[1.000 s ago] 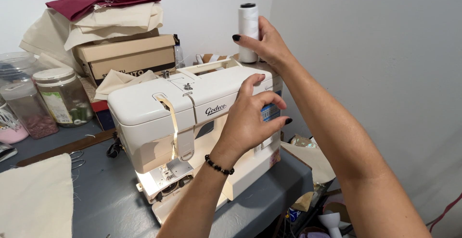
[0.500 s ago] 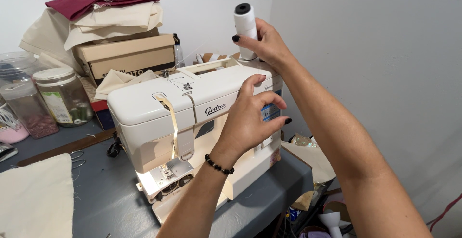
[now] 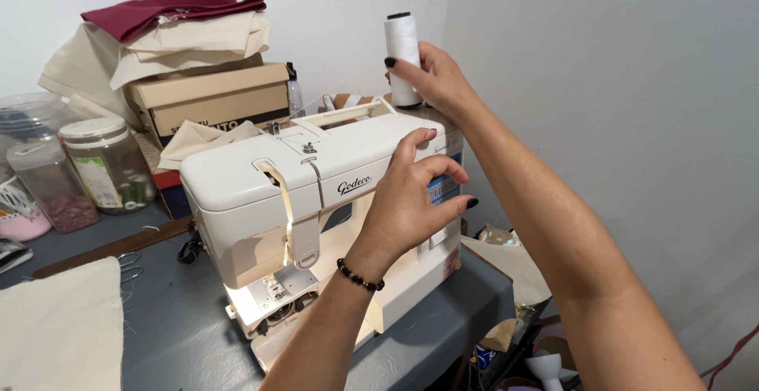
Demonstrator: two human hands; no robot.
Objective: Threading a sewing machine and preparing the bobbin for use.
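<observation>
Cloth panel [image 3: 55, 332]: cream woven fabric, flat on the grey bench [image 3: 170, 320] at the near left edge, loose threads trailing off its side.
Jars [image 3: 107, 162]: clear plastic, round, lidded, standing upright at the back left, well apart from the hands.
Stack: a maroon cloth [image 3: 170, 7] and cream folds draped over a cardboard box [image 3: 213, 98] — soft goods piled high against the wall, off the working surface.
Sewing machine [image 3: 308, 193]: cream moulded plastic, smooth, rounded corners, standing mid-bench; its lamp lights the metal needle plate below.
Left hand [image 3: 411, 201]: fingers spread and pressed flat on the machine's right front face, gripping nothing — apparently steadying the body; a dark bead bracelet circles the wrist.
Thread spool [image 3: 402, 55]: a tall white cylinder of wound thread with a black core, upright at the machine's top right rear.
Right hand [image 3: 439, 83]: fingers closed around the spool's lower half, holding it vertical.
</observation>
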